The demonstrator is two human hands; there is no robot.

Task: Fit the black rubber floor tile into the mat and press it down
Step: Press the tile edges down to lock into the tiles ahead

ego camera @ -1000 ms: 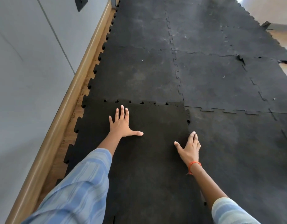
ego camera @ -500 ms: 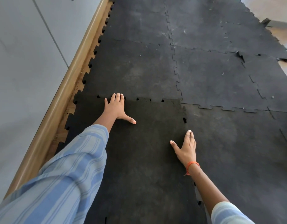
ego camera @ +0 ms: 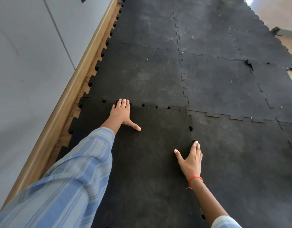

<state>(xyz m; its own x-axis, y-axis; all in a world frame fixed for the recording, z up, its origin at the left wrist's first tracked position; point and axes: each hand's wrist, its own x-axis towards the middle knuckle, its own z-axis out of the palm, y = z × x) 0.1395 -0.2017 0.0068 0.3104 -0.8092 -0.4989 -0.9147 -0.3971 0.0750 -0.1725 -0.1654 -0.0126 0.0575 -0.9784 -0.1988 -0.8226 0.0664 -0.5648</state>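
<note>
A dark black rubber floor tile [ego camera: 146,155] with puzzle-tooth edges lies in the near left part of the greyer interlocking mat [ego camera: 215,83]. Its far edge overlaps the neighbouring tile, with small gaps showing along that seam. My left hand [ego camera: 121,113] lies flat on the tile's far edge, fingers on the seam, thumb spread. My right hand [ego camera: 190,159] rests flat by the tile's right seam, fingertips at a tooth gap. Both hands hold nothing.
A grey wall [ego camera: 23,71] with a wooden skirting board [ego camera: 64,106] runs along the left, a strip of bare floor between it and the mat. At the far right a mat corner [ego camera: 248,63] is lifted, and light floor [ego camera: 276,12] lies beyond.
My left hand slid forward from the tile's middle to its far seam. My right hand stayed by the right seam. The view moved forward and closer.
</note>
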